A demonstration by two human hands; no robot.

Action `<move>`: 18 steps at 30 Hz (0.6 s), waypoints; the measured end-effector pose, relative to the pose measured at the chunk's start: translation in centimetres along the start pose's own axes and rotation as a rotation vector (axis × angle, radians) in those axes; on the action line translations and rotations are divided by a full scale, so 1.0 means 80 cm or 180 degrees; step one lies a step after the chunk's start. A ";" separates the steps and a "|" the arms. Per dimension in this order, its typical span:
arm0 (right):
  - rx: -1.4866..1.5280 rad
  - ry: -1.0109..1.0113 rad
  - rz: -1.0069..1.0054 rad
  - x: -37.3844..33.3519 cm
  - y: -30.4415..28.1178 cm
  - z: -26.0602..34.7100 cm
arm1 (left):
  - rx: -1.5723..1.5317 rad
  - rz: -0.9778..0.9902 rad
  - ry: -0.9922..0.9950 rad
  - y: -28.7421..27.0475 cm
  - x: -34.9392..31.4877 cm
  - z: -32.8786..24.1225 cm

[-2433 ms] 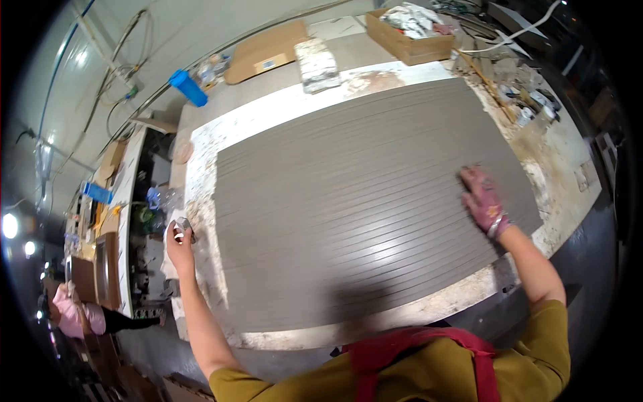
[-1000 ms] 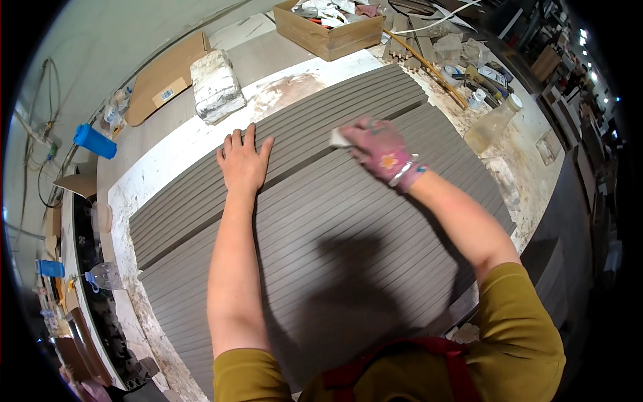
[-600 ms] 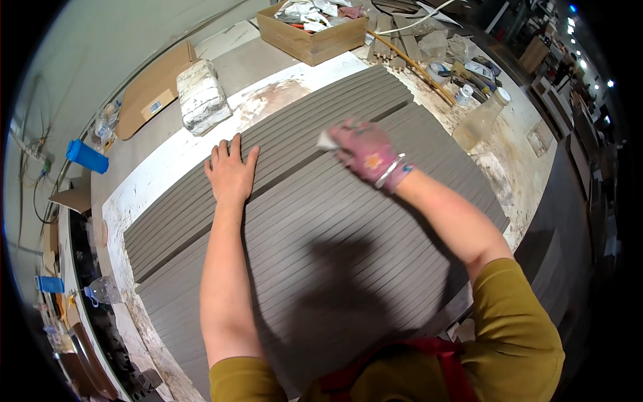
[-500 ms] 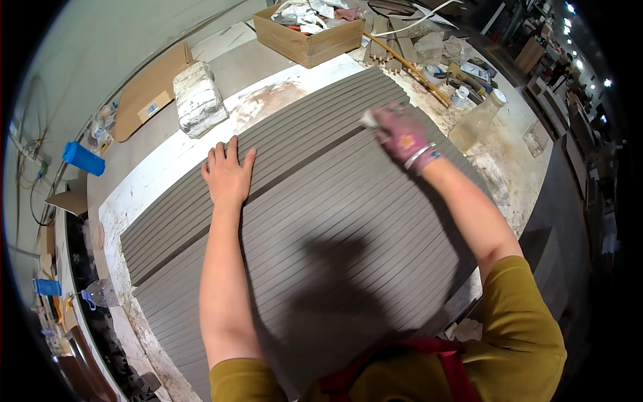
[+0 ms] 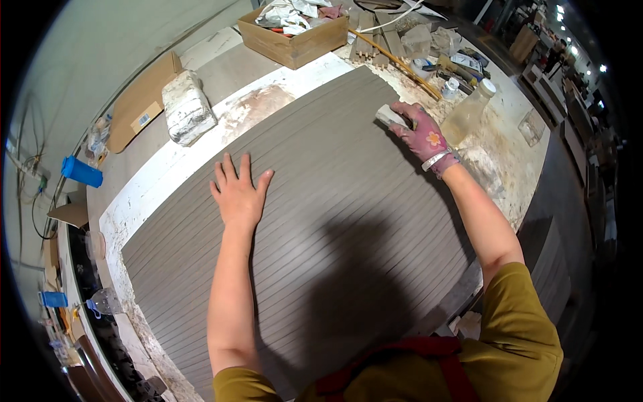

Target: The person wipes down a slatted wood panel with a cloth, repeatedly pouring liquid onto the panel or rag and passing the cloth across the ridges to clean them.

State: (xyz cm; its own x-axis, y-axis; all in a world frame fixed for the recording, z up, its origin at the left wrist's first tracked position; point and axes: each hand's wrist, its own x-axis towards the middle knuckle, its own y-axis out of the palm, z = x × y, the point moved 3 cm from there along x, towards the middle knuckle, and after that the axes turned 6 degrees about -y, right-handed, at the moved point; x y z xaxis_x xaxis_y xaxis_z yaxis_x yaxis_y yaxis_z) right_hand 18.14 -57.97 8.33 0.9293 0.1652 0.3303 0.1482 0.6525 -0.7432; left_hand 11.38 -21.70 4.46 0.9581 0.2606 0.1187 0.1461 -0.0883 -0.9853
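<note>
Grey-brown narrow strips point(image 5: 321, 161) lie side by side across the worktable, their joints showing as fine parallel lines. My bare left hand point(image 5: 241, 191) rests flat on the strips, fingers spread. At the far right edge of the strips is my right hand point(image 5: 425, 137), in a pink glove with a flower patch and a pale band at the wrist. Between its thumb and fingers it holds a small whitish block-like piece point(image 5: 390, 116); whether this is a folded cloth or a solid block I cannot tell. My shadow falls over the nearer strips.
A cardboard box point(image 5: 295, 47) of crumpled white scraps stands at the back. Left of it lie a white-wrapped bundle point(image 5: 187, 110) and flat cardboard point(image 5: 137, 107). A cloudy bottle point(image 5: 469, 112), a stick point(image 5: 395, 61) and small tools sit at right. A blue cup point(image 5: 82, 171) is far left.
The dark gap between the far and near groups of strips has closed, and the far ones now look flatter. My left hand has shifted right and nearer; my gloved right hand has moved right.
</note>
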 end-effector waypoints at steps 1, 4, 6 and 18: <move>-0.0018 -0.0159 -0.0001 -0.001 0.004 0.002 | 0.0001 -0.0011 -0.0030 0.002 0.003 0.004; -0.0153 -0.0533 0.0023 -0.001 0.021 0.022 | -0.0015 -0.0007 0.0025 -0.001 0.011 0.006; -0.0372 -0.0620 0.0091 -0.002 0.028 0.042 | -0.0027 -0.0038 0.0024 0.001 0.015 0.006; -0.1230 -0.1053 0.0516 0.014 0.076 0.088 | -0.0007 -0.0105 0.0007 0.005 0.024 0.013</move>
State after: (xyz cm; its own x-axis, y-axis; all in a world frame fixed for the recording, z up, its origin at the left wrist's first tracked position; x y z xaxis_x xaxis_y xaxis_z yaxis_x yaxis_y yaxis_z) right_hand 17.70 -48.61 8.24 0.8035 0.5065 0.3128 0.1833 0.2895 -0.9395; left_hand 13.00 -20.27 4.13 0.9533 0.2614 0.1515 0.1783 -0.0817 -0.9806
